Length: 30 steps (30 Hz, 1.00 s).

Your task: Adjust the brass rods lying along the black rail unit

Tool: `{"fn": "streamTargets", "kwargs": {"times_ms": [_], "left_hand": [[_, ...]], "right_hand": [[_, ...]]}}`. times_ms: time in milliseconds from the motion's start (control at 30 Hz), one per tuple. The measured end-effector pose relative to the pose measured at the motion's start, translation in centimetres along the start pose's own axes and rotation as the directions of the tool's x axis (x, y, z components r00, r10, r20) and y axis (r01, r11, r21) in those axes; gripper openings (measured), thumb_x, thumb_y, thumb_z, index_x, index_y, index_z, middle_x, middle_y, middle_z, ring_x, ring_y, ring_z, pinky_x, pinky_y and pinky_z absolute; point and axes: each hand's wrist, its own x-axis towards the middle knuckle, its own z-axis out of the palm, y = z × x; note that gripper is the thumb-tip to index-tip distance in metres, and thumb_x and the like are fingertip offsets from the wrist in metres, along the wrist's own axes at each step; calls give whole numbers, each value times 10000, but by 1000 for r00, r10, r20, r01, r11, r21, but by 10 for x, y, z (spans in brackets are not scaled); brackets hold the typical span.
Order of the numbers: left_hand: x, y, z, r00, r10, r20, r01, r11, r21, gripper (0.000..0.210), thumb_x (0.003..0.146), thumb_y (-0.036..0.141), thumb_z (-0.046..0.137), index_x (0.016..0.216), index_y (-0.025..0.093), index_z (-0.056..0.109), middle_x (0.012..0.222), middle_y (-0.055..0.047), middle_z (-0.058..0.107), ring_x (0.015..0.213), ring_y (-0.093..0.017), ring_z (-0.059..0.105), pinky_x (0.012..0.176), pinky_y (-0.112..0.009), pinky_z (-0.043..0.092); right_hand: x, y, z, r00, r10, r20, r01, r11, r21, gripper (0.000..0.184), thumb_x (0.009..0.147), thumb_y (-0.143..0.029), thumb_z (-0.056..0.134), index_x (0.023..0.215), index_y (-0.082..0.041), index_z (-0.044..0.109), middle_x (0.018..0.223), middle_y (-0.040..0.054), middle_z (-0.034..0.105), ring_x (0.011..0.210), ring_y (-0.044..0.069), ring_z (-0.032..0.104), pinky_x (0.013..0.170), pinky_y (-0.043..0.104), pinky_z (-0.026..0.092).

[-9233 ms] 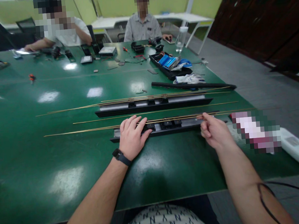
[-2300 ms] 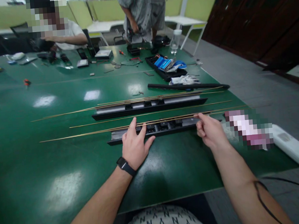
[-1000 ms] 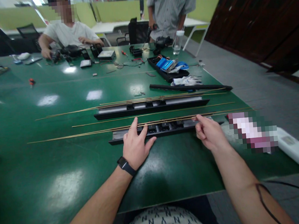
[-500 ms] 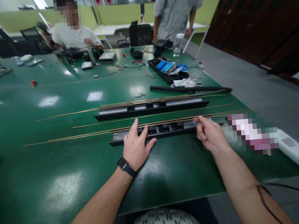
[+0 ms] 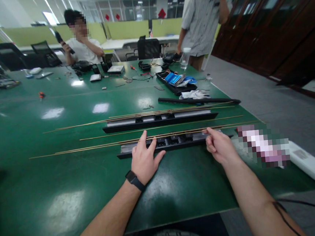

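Observation:
My left hand (image 5: 143, 159), wearing a dark watch (image 5: 132, 178), is open with its fingers spread. Its fingertips rest over thin golden rods (image 5: 83, 149) that lie across the nearer black rail (image 5: 124, 155). Toward that rail's right end, my right hand (image 5: 222, 145) is closed, its index finger and thumb at a golden rod and the other fingers curled. Several dark blocks (image 5: 174, 138) sit in the rail's channel. A single golden rod (image 5: 106, 135) lies just beyond. Farther off, a second black rail (image 5: 158, 123) has more thin rods along it.
Behind the rails are a long black bar (image 5: 200, 100), white gloves (image 5: 195, 94) and a black tray (image 5: 177, 89) with blue packets. A white device (image 5: 313, 163) lies at the right edge. Two people are across the green table (image 5: 77, 183), one seated, one standing.
The camera view has tilted up slightly, so the scene sits lower. Both hands keep about the same places on the rods. The seated person and the standing person have each raised a hand toward the face.

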Motion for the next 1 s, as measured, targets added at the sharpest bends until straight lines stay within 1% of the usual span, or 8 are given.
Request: {"fn": "streamTargets", "kwargs": {"times_ms": [433, 633, 1000], "left_hand": [[0, 0, 0, 1000, -3, 5, 3, 1000, 8, 546, 994, 534, 577, 1443, 224, 599, 1676, -239, 322, 1493, -371, 439, 1006, -539, 534], [0, -1, -1, 1000, 3, -5, -3, 1000, -2, 537, 990, 524, 587, 1426, 213, 613, 1675, -240, 324, 1479, -384, 454, 1004, -535, 537], [0, -1, -2, 1000, -6, 15, 6, 1000, 3, 542, 990, 528, 588, 1435, 219, 605, 1672, -242, 324, 1486, -380, 445, 1001, -538, 536]], "right_hand": [[-1, -1, 0, 1000, 10, -9, -10, 1000, 14, 313, 812, -420, 806, 889, -149, 669, 453, -58, 509, 274, 40, 300, 302, 160, 200], [0, 0, 0, 1000, 1, 1, -1, 1000, 4, 313, 807, -432, 814, 873, -170, 656, 454, -55, 512, 275, 47, 305, 299, 162, 202], [0, 1, 0, 1000, 6, -5, -6, 1000, 14, 322, 799, -427, 824, 879, -155, 671, 456, -55, 518, 279, 40, 306, 299, 159, 206]]}}
